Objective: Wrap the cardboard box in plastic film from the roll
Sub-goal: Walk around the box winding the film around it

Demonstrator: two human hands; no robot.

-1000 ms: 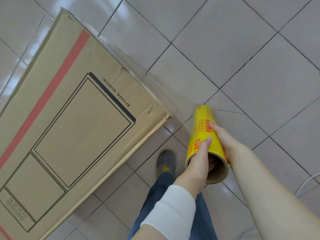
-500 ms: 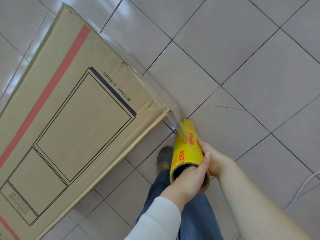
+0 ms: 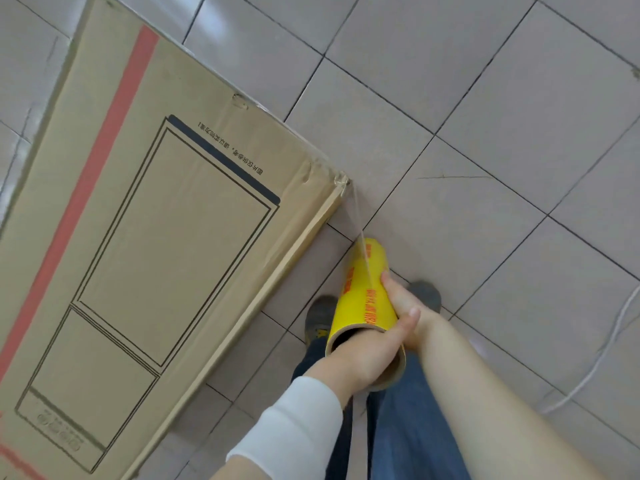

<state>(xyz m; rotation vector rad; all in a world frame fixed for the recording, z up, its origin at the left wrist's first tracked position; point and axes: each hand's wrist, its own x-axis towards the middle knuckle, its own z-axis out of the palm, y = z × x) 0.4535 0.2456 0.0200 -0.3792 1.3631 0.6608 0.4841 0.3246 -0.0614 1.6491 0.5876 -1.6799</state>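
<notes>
Both hands' fingers clamp the yellow roll (image 3: 363, 292): left hand (image 3: 367, 358) at its open end, right hand (image 3: 405, 306) alongside; film (image 3: 358, 223) stretches to the cardboard box (image 3: 156, 237) corner.

Cardboard box (image 3: 145, 237) on floor (image 3: 485, 116), left; roll (image 3: 363, 292) right of box's near corner, film (image 3: 358, 216) spanning between; cable (image 3: 602, 355) far right.

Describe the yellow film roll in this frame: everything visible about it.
The film roll is a yellow cylinder with red-orange printing along its length, wound on a brown cardboard core whose open near end faces the camera. It is held above the tiled floor, tilted with its far end toward the cardboard box. The left hand has fingers inside the core end, thumb along the outside; the right hand grips its right side. A clear strip of film runs taut from it to the box corner.
</notes>
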